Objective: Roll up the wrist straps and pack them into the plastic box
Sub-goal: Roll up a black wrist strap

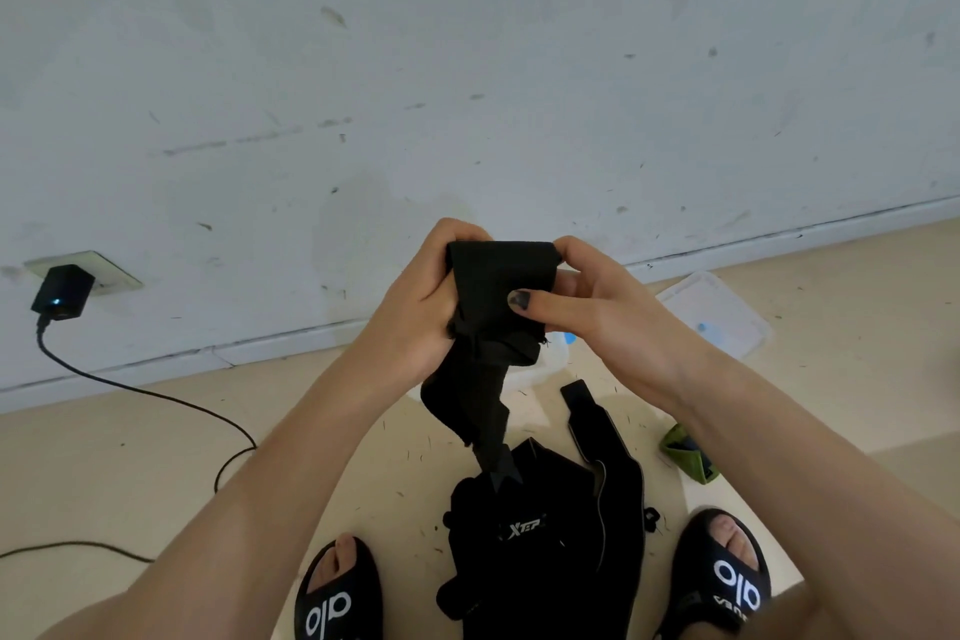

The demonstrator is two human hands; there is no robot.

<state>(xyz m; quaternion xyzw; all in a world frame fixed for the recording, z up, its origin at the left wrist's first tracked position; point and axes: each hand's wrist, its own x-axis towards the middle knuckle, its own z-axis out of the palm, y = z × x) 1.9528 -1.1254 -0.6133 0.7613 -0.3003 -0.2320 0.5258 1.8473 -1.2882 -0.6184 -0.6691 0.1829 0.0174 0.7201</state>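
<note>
Both bare forearms reach up from the bottom edge, with 2 black slide sandals (337,598) planted on the beige floor (156,457) beneath them. At far left a black charger block (62,291) sits in a wall socket, its black cable (156,395) trailing across the floor. Moving right, the left hand (415,301) curls its fingers around one end of a black fabric wrist strap (498,286), held in the air between the hands; the loose tail hangs down toward a pile of black straps (545,535) lying between the feet. The right hand (597,307) pinches the strap's other side, thumb pressed on its front. Behind the hands, a clear plastic box (540,364) shows only partly on the floor. Further right lie its translucent lid (717,312) and a small green object (685,452).
</note>
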